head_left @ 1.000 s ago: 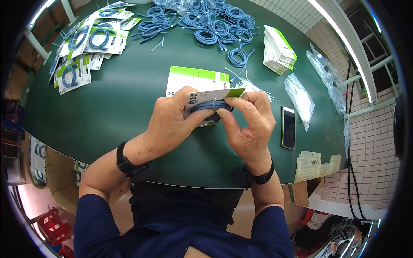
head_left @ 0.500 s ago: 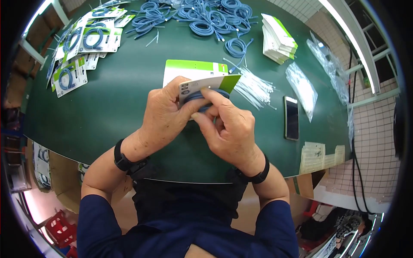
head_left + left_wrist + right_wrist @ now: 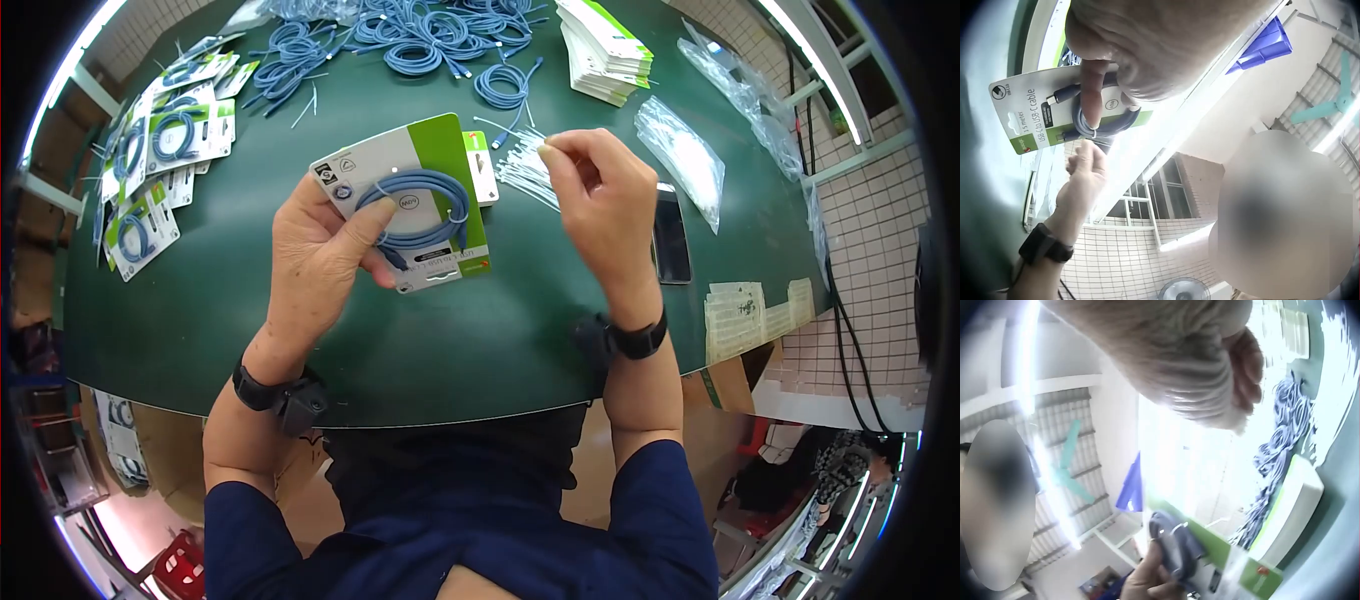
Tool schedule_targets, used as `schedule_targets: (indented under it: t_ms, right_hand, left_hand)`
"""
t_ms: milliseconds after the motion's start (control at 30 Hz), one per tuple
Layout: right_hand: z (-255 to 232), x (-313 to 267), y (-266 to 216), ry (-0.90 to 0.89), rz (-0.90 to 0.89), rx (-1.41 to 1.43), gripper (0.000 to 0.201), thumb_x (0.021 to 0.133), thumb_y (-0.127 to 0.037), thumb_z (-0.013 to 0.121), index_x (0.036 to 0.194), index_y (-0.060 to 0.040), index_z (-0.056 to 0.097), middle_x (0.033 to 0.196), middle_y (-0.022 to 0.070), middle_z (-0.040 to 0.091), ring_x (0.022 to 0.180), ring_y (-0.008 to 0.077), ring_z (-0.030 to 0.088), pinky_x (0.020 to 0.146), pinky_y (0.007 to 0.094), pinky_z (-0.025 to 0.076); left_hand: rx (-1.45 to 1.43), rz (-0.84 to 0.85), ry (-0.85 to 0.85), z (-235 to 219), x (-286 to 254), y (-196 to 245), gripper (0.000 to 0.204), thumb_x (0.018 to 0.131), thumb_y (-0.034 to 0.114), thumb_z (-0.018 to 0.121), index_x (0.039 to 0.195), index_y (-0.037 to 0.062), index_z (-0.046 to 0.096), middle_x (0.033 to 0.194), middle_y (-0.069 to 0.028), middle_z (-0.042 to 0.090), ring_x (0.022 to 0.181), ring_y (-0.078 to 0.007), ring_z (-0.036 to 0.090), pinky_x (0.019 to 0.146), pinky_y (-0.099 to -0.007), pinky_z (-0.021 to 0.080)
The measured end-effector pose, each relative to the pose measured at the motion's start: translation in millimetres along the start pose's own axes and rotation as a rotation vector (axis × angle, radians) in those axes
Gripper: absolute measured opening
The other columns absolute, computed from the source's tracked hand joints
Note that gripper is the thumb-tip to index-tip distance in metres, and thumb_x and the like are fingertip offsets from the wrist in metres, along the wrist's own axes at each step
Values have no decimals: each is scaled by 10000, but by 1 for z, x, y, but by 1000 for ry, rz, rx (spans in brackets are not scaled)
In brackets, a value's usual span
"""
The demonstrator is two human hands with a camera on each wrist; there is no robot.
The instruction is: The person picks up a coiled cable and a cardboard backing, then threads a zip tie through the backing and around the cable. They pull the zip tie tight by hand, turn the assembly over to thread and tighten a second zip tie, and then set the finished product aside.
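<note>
My left hand point(image 3: 320, 250) grips a white and green retail card point(image 3: 443, 145), thumb in front and fingers behind. On its face lies a coiled blue USB-C cable point(image 3: 412, 240), with a small white tie round the coil at its right side. The left wrist view shows the card's print point(image 3: 1034, 122) and the cable's plug. To the right of the card, my right hand point(image 3: 608, 205) is raised with its fingers curled and thumb and forefinger tips together. Nothing shows between them. Beyond those fingertips lies a loose pile of white cable ties point(image 3: 525, 172).
A stack of cards point(image 3: 483, 170) lies partly hidden behind the held card. Packed cable cards point(image 3: 150, 235) are heaped at left, loose blue cables point(image 3: 415, 45) at the back. Blank cards point(image 3: 605, 60), a plastic bag of ties point(image 3: 682, 165) and a phone point(image 3: 672, 240) are at right.
Both hands were together at the card's coil. The right hand has come away to the right; the left hand has moved left and turned the card's face into view.
</note>
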State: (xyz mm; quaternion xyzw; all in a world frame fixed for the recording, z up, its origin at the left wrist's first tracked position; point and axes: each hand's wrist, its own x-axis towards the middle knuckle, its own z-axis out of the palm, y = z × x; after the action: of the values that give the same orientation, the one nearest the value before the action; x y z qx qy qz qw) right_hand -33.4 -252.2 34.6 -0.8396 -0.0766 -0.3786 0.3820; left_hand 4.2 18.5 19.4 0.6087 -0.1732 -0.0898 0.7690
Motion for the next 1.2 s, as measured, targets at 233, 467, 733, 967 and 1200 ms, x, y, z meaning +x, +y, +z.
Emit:
schedule_targets:
  t_ms: [233, 467, 733, 967, 1200]
  right_hand:
    - [11, -12, 75, -606, 196, -445, 149, 857, -145, 797, 895, -8, 754, 859, 181, 736, 828, 383, 707, 769, 460, 558]
    - [16, -19, 78, -587, 104, -471, 190, 902, -170, 764, 878, -2, 679, 918, 188, 717, 916, 423, 681, 813, 505, 539]
    - [14, -20, 78, -557, 136, -540, 191, 931, -181, 736, 942, -11, 651, 955, 193, 714, 943, 421, 679, 822, 511, 536]
    - [9, -8, 67, -570, 237, -391, 185, 924, -179, 731, 975, -8, 683, 955, 196, 735, 928, 412, 701, 825, 506, 545]
    - [23, -19, 79, -717, 226, -473, 194, 910, -193, 745, 931, -2, 714, 938, 199, 742, 916, 395, 712, 825, 496, 552]
  left_hand:
    - [16, -46, -58, 4, 1, -6, 294, 1003, 2, 681, 1288, -48, 630, 1133, -141, 756, 834, -137, 736, 530, -234, 598]
    - [7, -23, -84, 6, 0, -5, 297, 996, 11, 692, 1284, -52, 649, 1122, -124, 758, 851, -130, 735, 544, -233, 603]
    - [65, -43, -132, 8, -5, 0, 263, 994, 12, 696, 1244, -67, 670, 1111, -129, 761, 859, -131, 732, 600, -252, 619]
    - [38, 68, -93, 1, -14, 7, 267, 1010, 8, 667, 1257, -90, 657, 1135, -157, 755, 870, -190, 745, 666, -291, 641]
    - [-106, 316, 22, -4, -6, 5, 323, 1038, 20, 623, 1338, -98, 602, 1227, -207, 718, 972, -247, 752, 706, -370, 677]
